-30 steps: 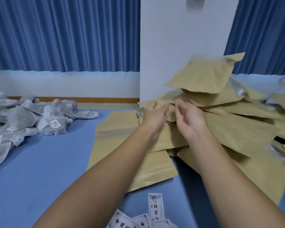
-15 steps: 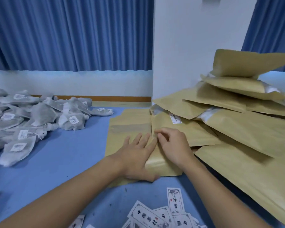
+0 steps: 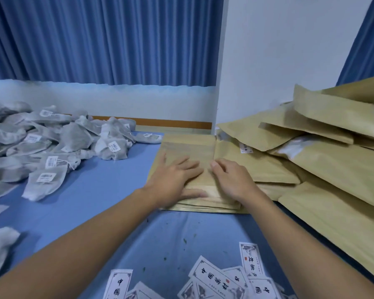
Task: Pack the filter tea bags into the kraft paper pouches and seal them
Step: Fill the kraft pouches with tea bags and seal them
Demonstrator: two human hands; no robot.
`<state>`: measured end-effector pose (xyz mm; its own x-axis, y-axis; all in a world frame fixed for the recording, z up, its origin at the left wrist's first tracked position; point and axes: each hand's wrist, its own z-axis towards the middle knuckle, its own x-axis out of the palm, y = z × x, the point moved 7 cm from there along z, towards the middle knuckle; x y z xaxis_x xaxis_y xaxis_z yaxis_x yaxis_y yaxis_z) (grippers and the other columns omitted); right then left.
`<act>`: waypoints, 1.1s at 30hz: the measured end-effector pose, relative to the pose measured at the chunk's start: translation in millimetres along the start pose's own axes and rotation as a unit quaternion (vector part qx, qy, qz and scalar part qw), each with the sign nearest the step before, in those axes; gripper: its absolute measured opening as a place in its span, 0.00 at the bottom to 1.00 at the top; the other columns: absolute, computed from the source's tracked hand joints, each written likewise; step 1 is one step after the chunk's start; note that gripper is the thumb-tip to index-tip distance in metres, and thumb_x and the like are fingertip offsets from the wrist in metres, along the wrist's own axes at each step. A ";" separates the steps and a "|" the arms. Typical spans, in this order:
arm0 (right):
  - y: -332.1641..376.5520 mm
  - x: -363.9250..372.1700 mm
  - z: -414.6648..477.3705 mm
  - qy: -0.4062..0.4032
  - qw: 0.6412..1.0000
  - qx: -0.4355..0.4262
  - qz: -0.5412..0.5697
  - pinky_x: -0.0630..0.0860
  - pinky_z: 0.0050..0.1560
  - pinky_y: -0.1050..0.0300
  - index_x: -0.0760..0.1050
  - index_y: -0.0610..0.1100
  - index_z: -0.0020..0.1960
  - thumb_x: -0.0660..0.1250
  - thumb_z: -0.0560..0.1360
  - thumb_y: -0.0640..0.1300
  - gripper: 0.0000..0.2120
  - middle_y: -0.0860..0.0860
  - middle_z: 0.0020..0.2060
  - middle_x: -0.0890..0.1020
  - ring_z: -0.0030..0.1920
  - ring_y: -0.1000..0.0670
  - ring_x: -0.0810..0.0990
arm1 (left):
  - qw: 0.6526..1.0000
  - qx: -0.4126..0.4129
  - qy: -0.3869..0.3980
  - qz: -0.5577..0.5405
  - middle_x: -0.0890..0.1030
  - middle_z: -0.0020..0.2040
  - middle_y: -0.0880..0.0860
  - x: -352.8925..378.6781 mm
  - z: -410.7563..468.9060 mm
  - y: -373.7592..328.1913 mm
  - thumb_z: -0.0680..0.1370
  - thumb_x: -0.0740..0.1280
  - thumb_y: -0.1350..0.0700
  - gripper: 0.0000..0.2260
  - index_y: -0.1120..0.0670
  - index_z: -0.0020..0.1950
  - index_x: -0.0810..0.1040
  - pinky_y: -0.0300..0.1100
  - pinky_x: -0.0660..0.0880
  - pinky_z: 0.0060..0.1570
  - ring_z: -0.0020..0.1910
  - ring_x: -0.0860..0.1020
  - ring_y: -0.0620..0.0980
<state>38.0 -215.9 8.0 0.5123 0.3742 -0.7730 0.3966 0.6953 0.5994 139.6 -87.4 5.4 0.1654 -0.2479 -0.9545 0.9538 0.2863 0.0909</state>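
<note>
- On the blue table (image 3: 95, 201), straight ahead, a flat stack of pouches (image 3: 188, 147) made of brown paper is lying with its near edge facing the person.
- The left hand (image 3: 173, 180) is pressing down on the left half of that stack, its fingers straight and spread and its thumb lying along the near edge.
- The right hand (image 3: 233, 182) is resting on the right half, just beside the left one. Its fingers are bending at the knuckles with the tips on the top pouch, and whether they are pinching it cannot be told.
- To the right, a heap of fuller pouches (image 3: 333, 169) is leaning up against the white wall (image 3: 279, 50) and touching the stack's right side. A few are showing silvery mouths.
- At the far left, grey tea bags (image 3: 52, 147) with small white tags are sprawling in a pile, apart from the stack.
- Along the near edge, printed white labels (image 3: 214, 277) are lying scattered and overlapping, with dark specks (image 3: 185, 240) dotting the cloth between them and the stack.
- Blue curtains (image 3: 95, 39) are hanging behind the table.
</note>
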 end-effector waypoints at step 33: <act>44.0 18.4 -30.6 -0.126 0.974 -0.066 -0.175 0.73 0.55 0.50 0.76 0.42 0.51 0.56 0.82 0.49 0.13 0.45 0.57 0.76 0.56 0.42 0.75 | 0.705 -0.449 -0.090 -0.542 0.85 0.52 0.55 24.9 -63.7 94.3 0.72 0.79 0.53 0.15 0.59 0.53 0.81 0.48 0.79 0.56 0.51 0.83 0.54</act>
<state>41.5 -159.7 13.7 0.5402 -0.0516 -0.8400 0.4880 0.8324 0.2627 217.7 -7.6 -27.9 -0.4316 -0.8616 -0.2671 0.0157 0.2889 -0.9572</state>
